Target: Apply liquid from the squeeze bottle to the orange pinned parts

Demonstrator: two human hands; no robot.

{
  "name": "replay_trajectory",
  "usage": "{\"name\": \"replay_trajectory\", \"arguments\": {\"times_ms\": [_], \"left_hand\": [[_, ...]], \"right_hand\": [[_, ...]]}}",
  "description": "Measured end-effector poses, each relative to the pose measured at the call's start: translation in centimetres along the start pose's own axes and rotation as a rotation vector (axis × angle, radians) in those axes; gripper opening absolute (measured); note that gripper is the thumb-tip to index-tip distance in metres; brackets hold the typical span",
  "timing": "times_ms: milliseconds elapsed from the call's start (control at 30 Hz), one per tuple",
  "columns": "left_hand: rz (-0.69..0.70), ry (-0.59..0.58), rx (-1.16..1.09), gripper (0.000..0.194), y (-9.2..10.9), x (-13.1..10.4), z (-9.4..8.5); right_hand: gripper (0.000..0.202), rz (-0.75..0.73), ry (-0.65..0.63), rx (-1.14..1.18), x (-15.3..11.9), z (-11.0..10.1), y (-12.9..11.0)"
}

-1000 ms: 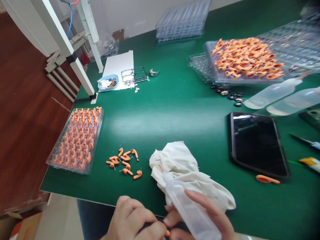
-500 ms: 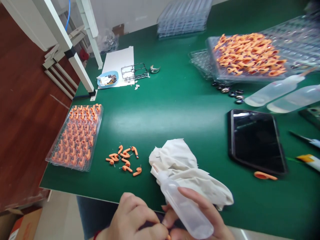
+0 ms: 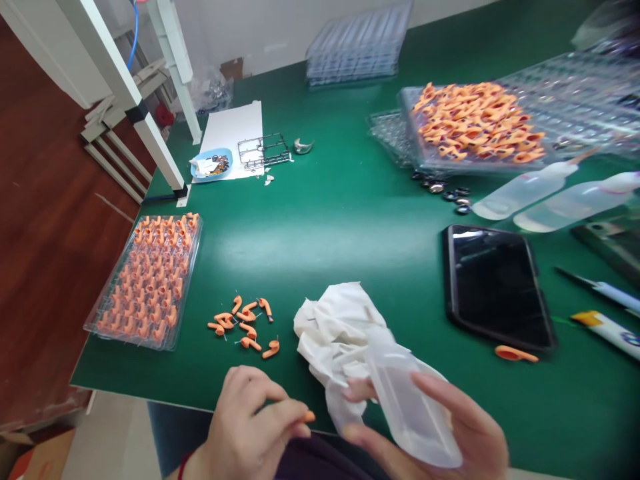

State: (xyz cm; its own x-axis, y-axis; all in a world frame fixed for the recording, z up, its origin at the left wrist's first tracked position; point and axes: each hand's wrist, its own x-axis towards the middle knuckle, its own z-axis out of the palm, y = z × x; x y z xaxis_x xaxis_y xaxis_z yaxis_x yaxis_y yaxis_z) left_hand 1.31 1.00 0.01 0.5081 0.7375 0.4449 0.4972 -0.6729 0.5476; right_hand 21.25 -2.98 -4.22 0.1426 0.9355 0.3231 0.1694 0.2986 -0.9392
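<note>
Left hand [image 3: 250, 417]: thumb and fingers closed on an orange piece [image 3: 309, 417], only its end visible, near the table edge. Right hand [image 3: 473, 427]: fingers wrapped around a clear bottle [image 3: 413, 403], nozzle pointing away over the white cloth [image 3: 333, 313]. Change vs. 0.5 s ago: hands then together at the fingertips, now apart; bottle shifted right relative to cloth. Loose pieces [image 3: 249, 330] left of cloth: same scatter, unchanged.
</note>
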Motion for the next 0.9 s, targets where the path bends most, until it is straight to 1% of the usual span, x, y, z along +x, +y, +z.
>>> {"name": "replay_trajectory", "arguments": {"times_ms": [33,67,167,233,333,467,567,633,800,867,900], "left_hand": [[-0.025,0.004,0.02,0.012,-0.1,0.1,0.0],[-0.041,0.005,0.034,0.012,-0.2,0.2,0.0],[-0.056,0.011,0.061,0.01,-0.4,0.2,0.4],[-0.054,0.017,0.07,0.01,-0.4,0.2,0.6],[-0.041,0.026,0.079,0.009,-0.3,0.4,0.9],[-0.025,0.026,0.075,0.011,-0.2,0.7,1.1],[0.008,0.034,0.055,0.014,0.0,0.9,1.3],[0.028,0.054,0.033,0.014,0.1,0.9,1.3],[0.023,0.088,0.01,0.012,-0.1,0.6,1.2],[0.019,0.099,0.014,0.013,-0.2,0.4,1.1],[0.013,0.106,0.017,0.012,-0.2,0.3,0.9]], "right_hand": [[0.075,-0.045,0.033,-0.059,0.4,-0.2,0.4],[0.077,-0.064,0.055,-0.092,0.6,-0.2,0.8],[0.065,-0.045,0.072,-0.13,1.0,0.1,1.4],[0.059,0.005,0.061,-0.108,1.0,0.4,1.3],[0.058,0.074,0.043,-0.019,1.0,0.9,0.5],[0.057,0.107,0.028,0.075,0.9,1.7,-0.4],[0.051,0.117,0.035,0.078,0.6,2.4,0.0],[0.051,0.128,0.07,0.048,0.5,2.6,0.6],[0.052,0.152,0.166,-0.023,0.7,1.8,1.8],[0.049,0.151,0.178,-0.035,1.0,1.3,2.0],[0.048,0.154,0.165,-0.03,1.1,1.0,2.2]]}}
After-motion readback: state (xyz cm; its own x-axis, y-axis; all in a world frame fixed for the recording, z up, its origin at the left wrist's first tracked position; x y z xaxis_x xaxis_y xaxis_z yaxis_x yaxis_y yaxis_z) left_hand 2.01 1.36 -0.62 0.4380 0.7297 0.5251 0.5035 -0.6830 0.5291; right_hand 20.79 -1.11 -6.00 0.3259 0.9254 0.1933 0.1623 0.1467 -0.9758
